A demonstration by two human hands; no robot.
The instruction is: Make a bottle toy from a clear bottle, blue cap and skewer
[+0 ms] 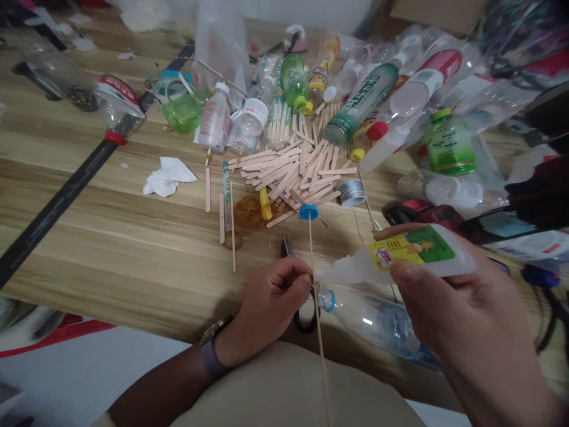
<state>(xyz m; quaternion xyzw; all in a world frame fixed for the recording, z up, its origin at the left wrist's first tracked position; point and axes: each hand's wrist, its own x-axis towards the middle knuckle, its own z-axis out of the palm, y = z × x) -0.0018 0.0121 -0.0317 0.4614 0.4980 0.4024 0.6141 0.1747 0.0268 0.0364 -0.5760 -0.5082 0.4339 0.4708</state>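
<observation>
My left hand (pixel 278 293) is closed, its thumb and forefinger pinching a thin wooden skewer (pixel 320 350). A blue bottle cap (pixel 308 212) sits at the skewer's far end. In my right hand (pixel 457 302) is a white glue bottle (pixel 460 252) with a yellow and green label, tilted on its side. Its nozzle points left and meets the skewer beside my left fingertips; whether glue is coming out cannot be seen. Below the nozzle a clear plastic bottle (pixel 373 317) without a cap lies on its side. Scissors (pixel 306 317) lie partly hidden behind my left hand.
Loose craft sticks (pixel 288 172) are piled mid-table, with rubber bands (pixel 249 213) and a thread spool (pixel 352 193) near them. Many plastic bottles (pixel 364 101) crowd the back right. A crumpled tissue (pixel 168 177) and a long black strip (pixel 57 204) lie to the left.
</observation>
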